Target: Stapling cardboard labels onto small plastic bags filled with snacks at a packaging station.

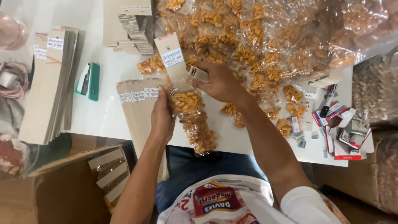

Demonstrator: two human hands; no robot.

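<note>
Snack bag (192, 118), a long clear plastic pouch of orange-brown coated nuts, lies on the white table (103, 112) at the near edge, between both hands, its bottom end hanging just over the edge. Far left: a thick stack of kraft card strips (52, 87), flat, matte, with small white labels at the top. Next to it, a green-and-white stapler (88, 81) lies well apart from the hands. Below the table edge, an open brown cardboard box (62, 186) holds finished bags with card headers (108, 174). Then a fanned pile of card headers (137, 103) with white labels lies just beside the left hand (162, 116), which is closed on the bag's left side at the neck, fingers wrapped, thumb side against the plastic. A folded card header (172, 58), tan with a white label and a red edge, stands over the bag's top, touching it. The right hand (219, 83) is curled around a small metal stapler (198, 74), pressed against the header's lower right edge. Behind it, a big crinkly clear sack of small filled nut pouches (265, 37), glossy, crowds the far side of the table, and loose pouches (290, 99) spill near the right forearm. Far right: red-and-white staple boxes (346, 132) and a marker (327, 105), jumbled near the table's corner.
</note>
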